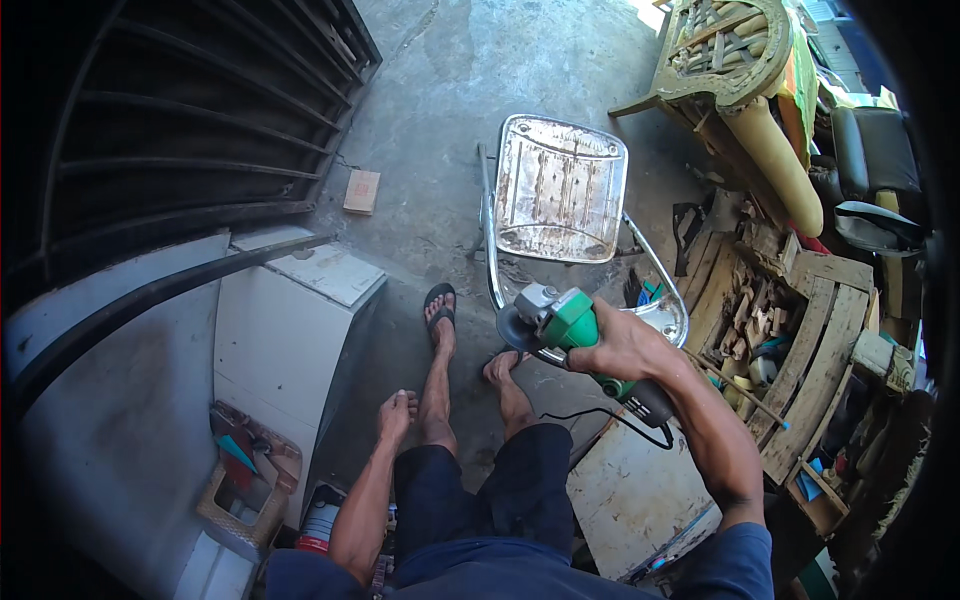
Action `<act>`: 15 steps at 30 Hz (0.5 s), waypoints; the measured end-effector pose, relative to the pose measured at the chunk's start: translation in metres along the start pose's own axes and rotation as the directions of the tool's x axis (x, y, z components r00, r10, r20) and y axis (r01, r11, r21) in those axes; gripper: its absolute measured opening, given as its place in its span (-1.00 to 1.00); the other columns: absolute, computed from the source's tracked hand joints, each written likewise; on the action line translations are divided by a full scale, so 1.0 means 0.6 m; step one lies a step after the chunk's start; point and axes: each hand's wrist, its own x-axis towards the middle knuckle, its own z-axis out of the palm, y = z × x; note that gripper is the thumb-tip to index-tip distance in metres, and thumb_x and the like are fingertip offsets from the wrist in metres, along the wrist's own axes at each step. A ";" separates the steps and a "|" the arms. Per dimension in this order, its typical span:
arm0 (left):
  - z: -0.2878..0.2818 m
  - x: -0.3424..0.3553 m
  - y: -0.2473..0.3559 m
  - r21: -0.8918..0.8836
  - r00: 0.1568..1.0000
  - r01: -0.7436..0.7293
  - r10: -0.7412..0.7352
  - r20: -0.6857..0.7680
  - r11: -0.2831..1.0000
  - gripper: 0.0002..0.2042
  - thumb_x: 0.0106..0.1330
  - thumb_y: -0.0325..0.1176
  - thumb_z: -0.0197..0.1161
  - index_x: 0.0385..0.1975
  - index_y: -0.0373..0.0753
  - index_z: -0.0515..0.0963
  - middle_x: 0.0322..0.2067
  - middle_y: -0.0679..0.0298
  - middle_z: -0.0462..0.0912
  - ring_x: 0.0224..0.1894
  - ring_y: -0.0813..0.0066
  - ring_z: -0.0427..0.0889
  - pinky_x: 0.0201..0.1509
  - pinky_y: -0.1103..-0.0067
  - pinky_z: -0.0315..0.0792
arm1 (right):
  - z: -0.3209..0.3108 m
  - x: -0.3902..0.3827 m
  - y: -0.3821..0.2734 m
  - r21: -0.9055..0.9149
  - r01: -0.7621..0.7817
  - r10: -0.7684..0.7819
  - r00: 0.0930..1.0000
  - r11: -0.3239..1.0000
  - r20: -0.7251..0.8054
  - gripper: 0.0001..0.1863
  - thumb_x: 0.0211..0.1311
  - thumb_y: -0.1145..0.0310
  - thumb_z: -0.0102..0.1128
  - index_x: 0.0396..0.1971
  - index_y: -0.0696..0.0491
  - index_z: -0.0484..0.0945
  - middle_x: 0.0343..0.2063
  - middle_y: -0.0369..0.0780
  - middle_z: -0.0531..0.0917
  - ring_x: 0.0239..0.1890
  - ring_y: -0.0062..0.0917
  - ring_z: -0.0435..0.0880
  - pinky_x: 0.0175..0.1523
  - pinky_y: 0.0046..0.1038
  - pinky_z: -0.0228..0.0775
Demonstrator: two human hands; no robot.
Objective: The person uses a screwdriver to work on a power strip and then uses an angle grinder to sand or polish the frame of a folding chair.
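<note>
My right hand (628,345) is wrapped round the body of a green angle grinder (574,318) with a grey metal head. Its dark disc (517,320) points left, and a black cord (610,411) loops from its rear end. Beneath the grinder stands a metal chair with a curved chrome tube frame (492,230) and a rusty, worn white panel (560,190). The grinder overlaps the near part of the frame; whether they touch I cannot tell. My left hand (397,415) hangs near my left knee, fingers curled closed. What it holds, if anything, is hidden.
A white cabinet (275,340) stands at left below a dark barred gate (200,130). A small box-like block (361,192) lies on the concrete floor. To the right are wooden furniture (820,330), scrap pieces and a carved seat frame (725,50). A pale board (635,490) is near my right leg.
</note>
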 end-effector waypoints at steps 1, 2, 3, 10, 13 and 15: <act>-0.010 0.001 -0.013 0.036 0.999 0.028 -0.027 -0.017 0.999 -0.58 0.59 -0.10 -0.10 -0.06 -0.29 0.64 -0.29 0.30 0.72 -0.39 0.66 0.62 -0.36 0.64 0.53 | -0.002 0.001 -0.004 -0.007 -0.007 0.007 1.000 1.000 0.003 -0.14 -0.13 -0.02 0.34 0.06 0.39 0.42 -0.18 0.21 0.67 -0.09 -0.02 0.71 0.05 -0.20 0.51; -0.019 0.002 -0.027 0.051 0.998 0.046 -0.044 -0.036 0.998 -0.59 0.58 -0.09 -0.07 -0.09 -0.27 0.65 -0.32 0.32 0.72 -0.39 0.65 0.62 -0.36 0.63 0.53 | -0.003 0.003 -0.008 0.010 -0.012 0.011 1.000 1.000 0.009 -0.13 -0.13 -0.03 0.34 0.07 0.38 0.42 -0.17 0.21 0.67 -0.07 -0.03 0.70 0.06 -0.21 0.50; -0.030 0.002 -0.043 0.047 0.998 0.051 -0.050 -0.031 0.998 -0.59 0.58 -0.09 -0.07 -0.09 -0.27 0.65 -0.32 0.32 0.72 -0.39 0.65 0.62 -0.36 0.63 0.53 | -0.004 0.004 -0.011 0.028 -0.017 0.017 1.000 0.999 0.015 -0.13 -0.14 -0.04 0.34 0.07 0.37 0.43 -0.16 0.22 0.66 -0.05 -0.03 0.69 0.07 -0.21 0.49; -0.051 -0.016 -0.042 0.067 0.996 0.084 -0.082 -0.031 0.994 -0.62 0.56 -0.13 -0.05 -0.07 -0.27 0.64 -0.30 0.31 0.70 -0.35 0.64 0.63 -0.32 0.62 0.53 | -0.010 0.105 -0.020 0.020 -0.109 0.109 0.994 0.994 -0.006 -0.16 -0.15 -0.07 0.40 0.07 0.26 0.48 -0.12 0.11 0.68 -0.05 -0.11 0.67 0.08 -0.25 0.46; -0.048 -0.017 -0.022 0.055 0.999 0.052 -0.051 -0.010 0.997 -0.63 0.55 -0.14 -0.04 -0.06 -0.28 0.63 -0.28 0.30 0.71 -0.32 0.62 0.64 -0.30 0.61 0.54 | -0.007 0.096 -0.015 -0.003 -0.105 0.105 0.994 0.994 -0.003 -0.15 -0.15 -0.08 0.39 0.08 0.25 0.48 -0.12 0.10 0.68 -0.05 -0.12 0.67 0.07 -0.25 0.46; -0.043 -0.012 -0.010 0.060 0.999 0.037 -0.037 0.004 0.997 -0.63 0.55 -0.14 -0.03 -0.05 -0.28 0.63 -0.26 0.29 0.71 -0.31 0.60 0.65 -0.29 0.60 0.54 | -0.008 0.071 -0.012 0.014 -0.089 0.089 0.996 0.996 0.016 -0.15 -0.16 -0.08 0.39 0.08 0.24 0.48 -0.12 0.09 0.68 -0.05 -0.11 0.67 0.07 -0.24 0.46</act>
